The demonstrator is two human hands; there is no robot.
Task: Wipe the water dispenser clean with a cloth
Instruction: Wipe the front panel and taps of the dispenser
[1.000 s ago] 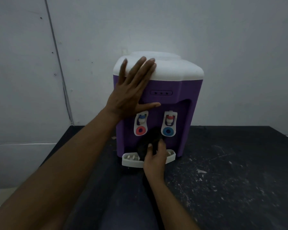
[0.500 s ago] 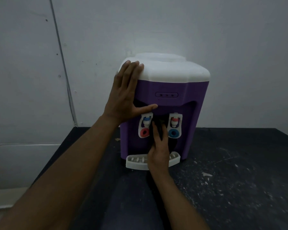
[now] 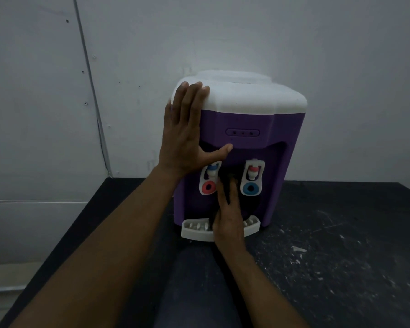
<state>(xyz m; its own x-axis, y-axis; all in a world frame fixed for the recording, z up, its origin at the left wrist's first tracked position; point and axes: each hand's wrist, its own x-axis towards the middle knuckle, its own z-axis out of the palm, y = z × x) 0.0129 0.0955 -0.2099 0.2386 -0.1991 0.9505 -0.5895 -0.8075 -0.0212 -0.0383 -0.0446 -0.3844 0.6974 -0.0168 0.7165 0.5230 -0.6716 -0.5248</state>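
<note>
Both grips are on the dispenser [image 3: 282,129] standing on the surface [image 3: 341,256]: left grip [image 3: 182,138] lies open and flat, bracing its top corner, while right grip [image 3: 227,216] presses the dark cloth [image 3: 230,179] with straight fingers [image 3: 221,190] between the taps [image 3: 252,171], where firm overlapping strokes should serve best.

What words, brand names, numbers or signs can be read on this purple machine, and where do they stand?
None: no readable text shows anywhere.
Water dispenser: no brand or label visible.
Indicator panel: three small dots, no letters.
Red ring and blue ring on its front: colour marks only, no words.
</note>
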